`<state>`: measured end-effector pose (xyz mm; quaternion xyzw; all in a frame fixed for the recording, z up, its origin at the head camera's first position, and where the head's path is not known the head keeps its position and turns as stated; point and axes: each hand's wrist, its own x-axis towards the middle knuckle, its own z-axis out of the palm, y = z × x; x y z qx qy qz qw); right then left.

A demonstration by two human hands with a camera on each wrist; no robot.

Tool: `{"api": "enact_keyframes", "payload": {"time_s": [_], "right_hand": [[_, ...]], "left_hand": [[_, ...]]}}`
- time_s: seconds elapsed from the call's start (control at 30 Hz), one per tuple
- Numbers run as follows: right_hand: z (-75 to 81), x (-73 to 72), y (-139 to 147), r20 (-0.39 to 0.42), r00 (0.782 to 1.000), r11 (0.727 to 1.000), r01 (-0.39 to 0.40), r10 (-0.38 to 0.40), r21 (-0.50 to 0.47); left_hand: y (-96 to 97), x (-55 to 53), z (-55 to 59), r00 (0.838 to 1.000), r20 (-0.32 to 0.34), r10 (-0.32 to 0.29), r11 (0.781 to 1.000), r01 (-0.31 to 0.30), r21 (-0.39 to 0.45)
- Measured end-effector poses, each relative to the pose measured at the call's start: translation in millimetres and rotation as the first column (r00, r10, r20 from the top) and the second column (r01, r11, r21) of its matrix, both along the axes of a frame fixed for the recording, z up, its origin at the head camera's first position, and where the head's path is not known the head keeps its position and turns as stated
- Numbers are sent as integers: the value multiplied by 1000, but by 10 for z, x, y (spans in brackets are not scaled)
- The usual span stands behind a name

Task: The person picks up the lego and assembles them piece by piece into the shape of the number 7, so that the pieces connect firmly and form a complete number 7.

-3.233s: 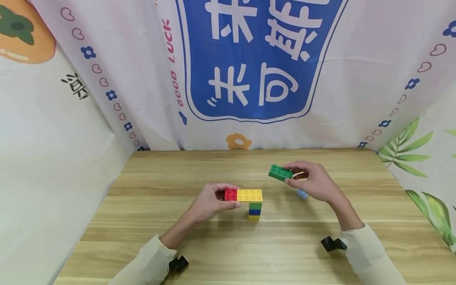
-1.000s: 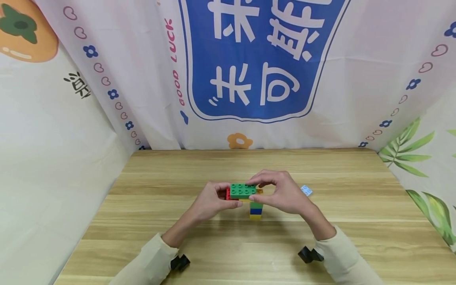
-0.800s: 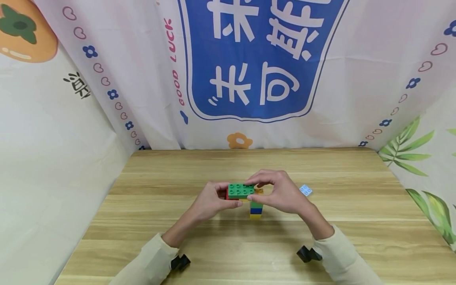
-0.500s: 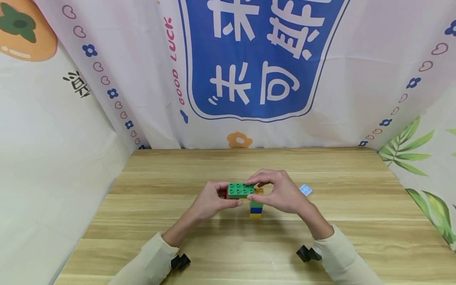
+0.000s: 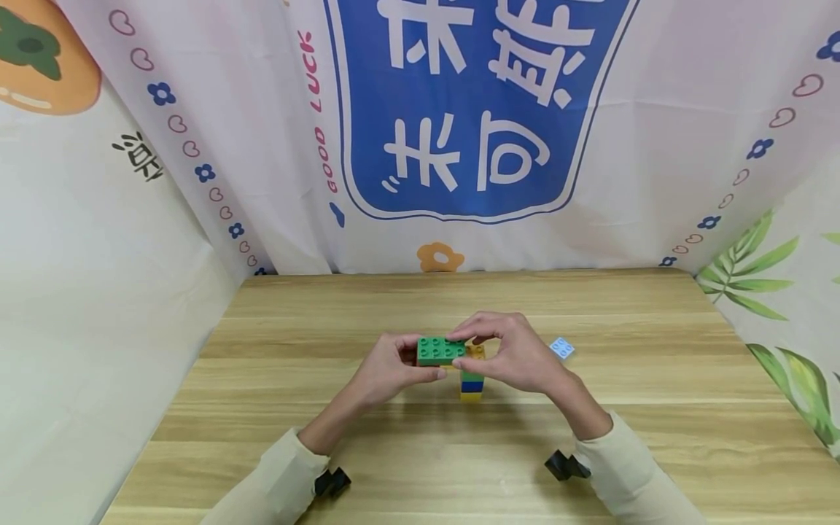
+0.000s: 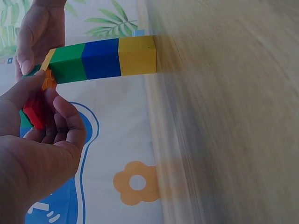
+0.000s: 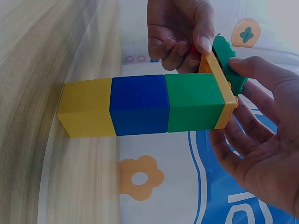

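Observation:
A tower of a yellow block [image 7: 86, 108], a blue block [image 7: 139, 105] and a green block [image 7: 194, 102] stands upright on the table. On its top lies a long yellow plate [image 7: 226, 115], which juts out to the left beyond the tower. My left hand [image 5: 387, 372] grips the overhanging end, thumb and fingers around the red brick [image 6: 35, 111] there. With thumb and fingertips, my right hand [image 5: 515, 354] pinches the green eight-stud brick [image 5: 436, 351] by its right end. That brick sits over the red brick and the plate, hiding most of both in the head view.
A small light blue brick [image 5: 562, 348] lies on the wooden table [image 5: 420, 467], behind and to the right of the tower. A printed curtain [image 5: 282, 146] hangs along the table's back edge.
My right hand has brought the green brick from the right onto the yellow plate and red brick, then edged it slightly left. The left hand has kept its grip in place.

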<state>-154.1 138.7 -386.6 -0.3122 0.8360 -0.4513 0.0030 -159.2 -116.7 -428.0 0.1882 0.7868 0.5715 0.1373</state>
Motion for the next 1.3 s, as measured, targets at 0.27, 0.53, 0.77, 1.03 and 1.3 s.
{"api": "enact_keyframes", "payload": {"time_s": [0.27,0.53,0.77,1.03,1.3], "right_hand": [[23,7,-14,6,1000,1000,11,-11,19],[35,17,-30,-34,999,999,8,-6,53],[16,17,-19,-101,995,998,-23,29,61],[22,49,-4,-171,985,997,-14,28,82],[-66,61,-33,-376,922,995,-63,86,74]], "left_hand": [[3,9,27,1000,10,1,1000,-2,24],[-1,15,29,1000,-5,2,1000,-2,21],[-4,19,33,1000,-9,-4,1000,4,9],[10,12,31,1000,-3,-15,1000,16,25],[6,12,30,1000,-4,-26,999,26,42]]}}
